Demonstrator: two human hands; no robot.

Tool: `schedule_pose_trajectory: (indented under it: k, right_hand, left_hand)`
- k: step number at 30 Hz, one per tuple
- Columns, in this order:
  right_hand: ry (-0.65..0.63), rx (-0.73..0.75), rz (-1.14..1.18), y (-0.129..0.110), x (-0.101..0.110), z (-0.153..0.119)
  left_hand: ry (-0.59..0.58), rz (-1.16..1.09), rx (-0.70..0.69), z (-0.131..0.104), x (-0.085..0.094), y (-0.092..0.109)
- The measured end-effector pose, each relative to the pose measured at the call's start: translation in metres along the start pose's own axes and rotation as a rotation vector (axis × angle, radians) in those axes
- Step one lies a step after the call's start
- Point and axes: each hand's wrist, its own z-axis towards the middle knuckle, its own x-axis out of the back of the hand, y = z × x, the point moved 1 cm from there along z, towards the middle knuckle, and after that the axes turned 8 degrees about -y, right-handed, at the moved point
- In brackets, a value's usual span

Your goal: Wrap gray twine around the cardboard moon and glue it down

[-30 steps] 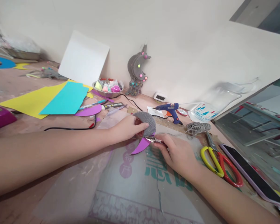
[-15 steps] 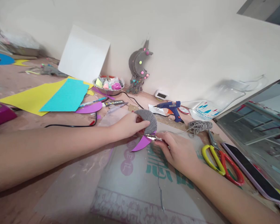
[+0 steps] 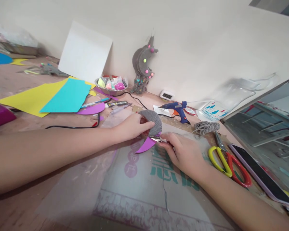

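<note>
A purple crescent (image 3: 145, 146) has its upper part covered by grey yarn (image 3: 155, 123). My left hand (image 3: 132, 126) pinches the yarn-covered part, thumb on top. In my right hand (image 3: 180, 150) is a small metal tool (image 3: 156, 139), its tip lying against the crescent where the grey yarn meets the bare purple. The tool's exact kind is hard to make out. A grey strand (image 3: 165, 195) trails down over the printed plastic sheet (image 3: 135, 199) below my hands.
A blue glue gun (image 3: 179, 109), a grey yarn bundle (image 3: 207, 127), scissors (image 3: 220, 162) and a phone (image 3: 261, 175) lie to the right. Yellow (image 3: 26, 98) and cyan sheets (image 3: 65, 96) and a bowl (image 3: 111, 91) are at left. A decorated grey crescent (image 3: 142, 62) hangs on the wall.
The whole view has shifted slightly, with most things a little higher in the picture. Both hands keep nearly the same hold on the crescent and the metal tool.
</note>
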Motion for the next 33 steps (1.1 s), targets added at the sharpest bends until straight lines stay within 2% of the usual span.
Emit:
schedule_pose_trajectory:
  k: [19, 33]
  right_hand:
    - [0.008, -0.003, 0.019, -0.0025, 0.0028, 0.0029]
    - [-0.011, 0.004, -0.027, -0.0023, -0.0008, 0.0012]
  left_hand:
    - [-0.014, 0.081, 0.004, -0.0002, 0.0013, 0.0059]
    - [-0.002, 0.119, 0.035, 0.0013, 0.0011, 0.0018]
